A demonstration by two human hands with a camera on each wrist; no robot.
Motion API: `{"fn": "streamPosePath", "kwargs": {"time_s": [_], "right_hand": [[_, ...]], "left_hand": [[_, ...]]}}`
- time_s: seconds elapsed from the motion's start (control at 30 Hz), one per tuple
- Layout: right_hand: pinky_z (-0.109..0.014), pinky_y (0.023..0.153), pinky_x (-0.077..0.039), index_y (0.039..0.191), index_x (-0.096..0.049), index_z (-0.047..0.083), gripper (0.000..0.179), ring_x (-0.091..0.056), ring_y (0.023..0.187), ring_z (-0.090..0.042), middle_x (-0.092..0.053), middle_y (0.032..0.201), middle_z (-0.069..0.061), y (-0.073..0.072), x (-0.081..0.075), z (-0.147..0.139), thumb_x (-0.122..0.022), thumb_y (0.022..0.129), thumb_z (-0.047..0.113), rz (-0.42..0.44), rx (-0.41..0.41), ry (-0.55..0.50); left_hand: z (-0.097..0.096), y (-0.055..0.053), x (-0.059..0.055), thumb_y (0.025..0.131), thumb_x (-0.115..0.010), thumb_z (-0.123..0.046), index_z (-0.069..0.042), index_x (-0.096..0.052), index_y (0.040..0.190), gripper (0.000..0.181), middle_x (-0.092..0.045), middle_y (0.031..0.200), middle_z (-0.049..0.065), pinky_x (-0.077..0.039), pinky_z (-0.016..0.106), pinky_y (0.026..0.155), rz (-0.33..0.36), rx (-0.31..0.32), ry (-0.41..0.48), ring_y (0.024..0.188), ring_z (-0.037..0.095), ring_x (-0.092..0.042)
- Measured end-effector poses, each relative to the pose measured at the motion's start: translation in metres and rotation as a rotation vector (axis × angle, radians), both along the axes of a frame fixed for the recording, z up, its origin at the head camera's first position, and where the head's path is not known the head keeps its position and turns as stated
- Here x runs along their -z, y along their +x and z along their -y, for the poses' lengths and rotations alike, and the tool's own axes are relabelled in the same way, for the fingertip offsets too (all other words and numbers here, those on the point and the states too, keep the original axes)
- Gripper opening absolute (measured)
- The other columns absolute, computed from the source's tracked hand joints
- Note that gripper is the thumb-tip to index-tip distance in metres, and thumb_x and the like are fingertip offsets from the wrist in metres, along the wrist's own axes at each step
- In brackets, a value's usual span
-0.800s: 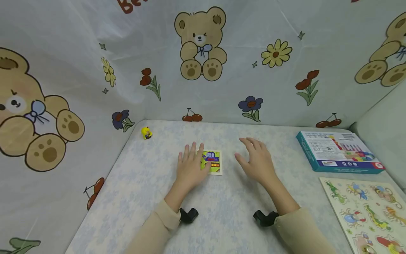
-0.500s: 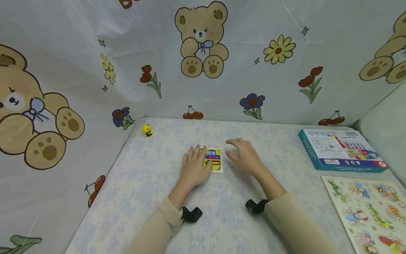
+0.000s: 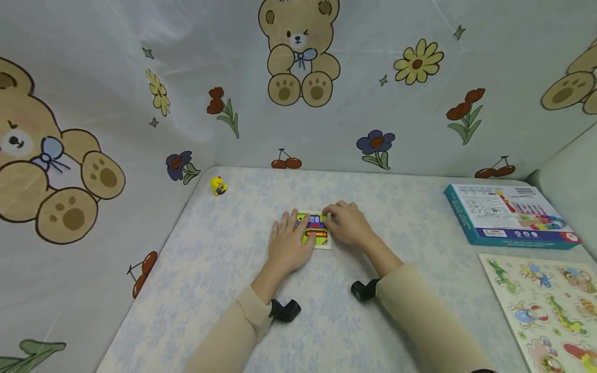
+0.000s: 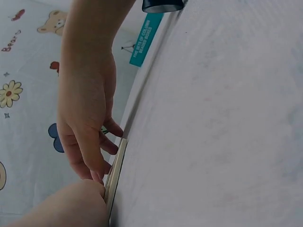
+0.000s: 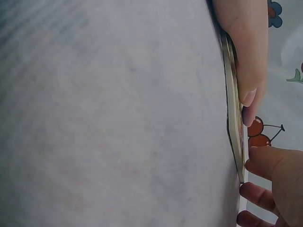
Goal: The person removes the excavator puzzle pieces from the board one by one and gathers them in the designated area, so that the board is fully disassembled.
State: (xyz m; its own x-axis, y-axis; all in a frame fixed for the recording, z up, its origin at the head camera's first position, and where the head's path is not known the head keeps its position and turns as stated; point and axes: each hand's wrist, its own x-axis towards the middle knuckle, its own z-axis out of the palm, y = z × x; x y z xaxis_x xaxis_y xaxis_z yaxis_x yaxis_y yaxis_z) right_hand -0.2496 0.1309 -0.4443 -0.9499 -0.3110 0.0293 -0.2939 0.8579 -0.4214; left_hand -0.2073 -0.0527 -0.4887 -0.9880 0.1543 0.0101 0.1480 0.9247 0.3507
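So, picture tile (image 3: 322,233) lies on the table (image 3: 317,342), toward the far edge, closer to the left edge than the right one. Blue vehicle on lime green, pale border, thin seen edge-on in both wrist views.

Left hand (image 3: 289,248): laid over the tile's left part, fingers nearly straight and slightly apart, tips toward the table's far edge. Thumb and index finger cross the picture. It rests on the tile rather than gripping it.

Right hand (image 3: 347,223): at the tile's far right corner, fingers bent, thumb and index a small gap apart. Fingertips right at the tile's edge in the wrist views. Can't tell if it has a pinch on it or just touches.

Both arms in beige sleeves (image 3: 420,305), each with a black wrist camera (image 3: 364,291) at the cuff.

Rest of the table: small yellow figure (image 3: 218,185) at the far left corner. Teal-sided box (image 3: 513,215) by the far right corner, white printed top face up. Insect board (image 3: 543,311) along the right edge, on the near side of the box and just beside it, partly cut off by the frame. Behind the far edge and past the left one, pale cloth (image 3: 186,62) printed with bears, flowers and cherries.
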Motion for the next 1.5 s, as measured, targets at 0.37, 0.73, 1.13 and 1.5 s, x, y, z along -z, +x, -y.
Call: {"fn": "streamPosePath", "kwargs": {"time_s": [0.37,0.73,1.13,1.5], "right_hand": [[-0.043,0.082,-0.044,0.112,-0.068,0.019,0.022,-0.050,0.098,-0.027,-0.061,0.105,-0.006,-0.007,-0.001,0.004,-0.065,0.096,0.033,0.020,0.024,0.021],[-0.044,0.085,-0.044,0.111,-0.071,0.022,0.021,-0.051,0.102,-0.028,-0.062,0.107,-0.006,-0.012,0.003,-0.002,-0.069,0.093,0.034,0.048,0.002,-0.042],[-0.037,0.078,-0.037,0.111,-0.067,0.017,0.020,-0.045,0.094,-0.024,-0.058,0.100,-0.005,-0.016,0.005,-0.003,-0.067,0.095,0.030,0.095,-0.035,-0.069],[-0.039,0.081,-0.033,0.102,-0.064,0.016,0.008,-0.043,0.096,-0.024,-0.056,0.099,-0.002,-0.015,0.007,0.000,-0.060,0.099,0.023,0.076,-0.091,-0.061]], "left_hand": [[-0.001,0.000,-0.005,0.099,-0.032,-0.059,-0.035,-0.027,0.158,0.064,-0.014,0.168,0.003,-0.008,0.053,0.125,-0.009,-0.005,-0.021,0.156,0.028,-0.007],[-0.003,-0.001,-0.005,0.098,-0.033,-0.060,-0.035,-0.026,0.158,0.065,-0.014,0.168,0.002,-0.008,0.053,0.125,0.005,-0.007,-0.030,0.156,0.027,-0.007],[-0.002,0.001,-0.004,0.098,-0.030,-0.064,-0.035,-0.023,0.158,0.068,-0.011,0.169,0.002,-0.008,0.052,0.125,0.003,-0.016,-0.039,0.156,0.027,-0.005],[-0.002,0.000,-0.003,0.101,-0.027,-0.058,-0.034,-0.025,0.158,0.062,-0.012,0.169,0.002,-0.008,0.053,0.125,-0.011,-0.007,-0.030,0.156,0.027,-0.006]]}}
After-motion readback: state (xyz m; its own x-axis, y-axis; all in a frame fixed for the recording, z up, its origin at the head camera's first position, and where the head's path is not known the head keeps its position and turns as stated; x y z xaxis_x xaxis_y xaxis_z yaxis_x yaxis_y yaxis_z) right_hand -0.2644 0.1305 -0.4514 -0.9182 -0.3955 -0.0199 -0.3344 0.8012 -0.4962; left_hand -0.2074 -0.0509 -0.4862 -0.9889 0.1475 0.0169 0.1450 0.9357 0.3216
